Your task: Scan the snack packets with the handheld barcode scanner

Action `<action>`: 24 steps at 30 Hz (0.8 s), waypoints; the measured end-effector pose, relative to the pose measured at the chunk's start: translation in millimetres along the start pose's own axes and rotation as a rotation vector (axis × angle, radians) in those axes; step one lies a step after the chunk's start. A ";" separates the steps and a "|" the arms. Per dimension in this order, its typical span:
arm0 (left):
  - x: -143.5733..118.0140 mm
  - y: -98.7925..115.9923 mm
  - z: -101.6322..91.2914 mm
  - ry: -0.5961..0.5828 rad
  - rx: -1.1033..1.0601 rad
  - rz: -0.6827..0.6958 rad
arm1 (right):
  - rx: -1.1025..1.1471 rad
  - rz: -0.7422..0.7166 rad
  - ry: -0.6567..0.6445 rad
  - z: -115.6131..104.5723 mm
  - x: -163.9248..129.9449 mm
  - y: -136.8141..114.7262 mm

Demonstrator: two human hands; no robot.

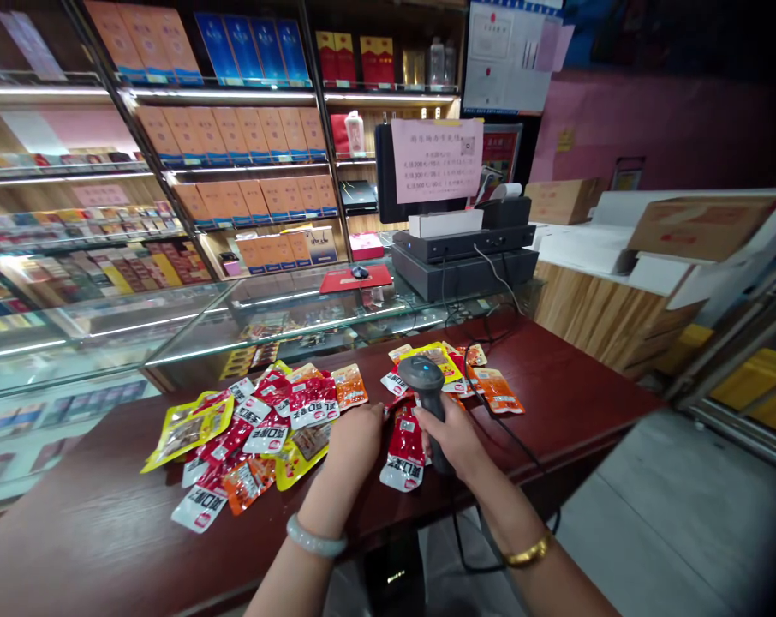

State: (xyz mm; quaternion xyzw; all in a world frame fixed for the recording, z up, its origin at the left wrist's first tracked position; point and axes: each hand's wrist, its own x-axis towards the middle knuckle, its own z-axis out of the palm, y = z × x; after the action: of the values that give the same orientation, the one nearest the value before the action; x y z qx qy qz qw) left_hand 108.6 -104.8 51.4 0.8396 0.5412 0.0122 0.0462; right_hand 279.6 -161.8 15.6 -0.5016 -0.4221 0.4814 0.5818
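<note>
My right hand [450,439] grips a grey handheld barcode scanner [423,381], its head pointing down over a red snack packet [406,450]. Its black cable [510,437] trails off the dark red wooden counter [555,377]. My left hand [355,437] rests on the counter with fingers touching the edge of that red packet. Left of it lies a heap of several small snack packets [259,433] in red, yellow and orange. A smaller cluster of packets [465,368] lies behind the scanner.
A black cash register with monitor and pink paper notice [436,158] stands on the glass display case [285,317] behind the counter. Shelves of boxed goods [234,137] fill the wall. Cardboard boxes [702,227] sit on the white surface at right.
</note>
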 end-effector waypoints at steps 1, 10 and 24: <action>0.7 -6.5 0.7 0.017 -0.052 -0.041 | 0.004 0.004 0.004 0.5 0.4 1.2; 11.0 -40.7 39.3 0.327 -1.309 -0.428 | 0.030 0.025 -0.043 9.8 -5.8 -2.9; 15.7 -51.6 49.8 0.791 -1.575 -0.368 | -0.017 -0.017 -0.071 15.0 -15.4 -14.2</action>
State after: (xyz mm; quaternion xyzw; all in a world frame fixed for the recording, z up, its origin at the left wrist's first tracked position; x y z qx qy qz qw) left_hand 71.7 -72.5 -3.3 0.3993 0.4782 0.6600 0.4198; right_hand 264.2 -174.7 31.6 -0.4856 -0.4506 0.4904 0.5662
